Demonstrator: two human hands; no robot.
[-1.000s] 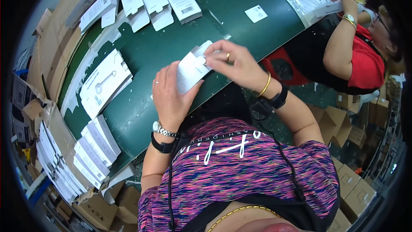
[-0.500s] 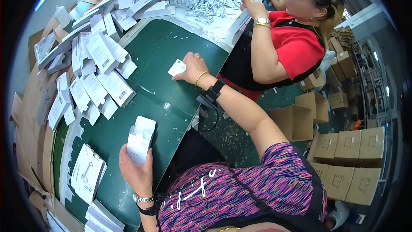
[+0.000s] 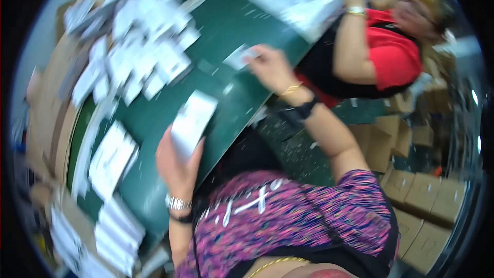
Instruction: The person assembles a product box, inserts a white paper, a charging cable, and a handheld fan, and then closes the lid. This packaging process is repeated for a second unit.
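- Head view: the left hand (image 3: 179, 162) is closed around the near end of a white box (image 3: 194, 118), over the near side of the green table (image 3: 242, 20).
- The box's long axis runs away from the palm, its free end pointing far and somewhat right.
- Farther right, the right hand (image 3: 275, 69) pinches the right end of a small white card (image 3: 236, 58), whose free end points left.
- Any print on box or card is too blurred to read; white lettering shows on the shirt (image 3: 319, 211).
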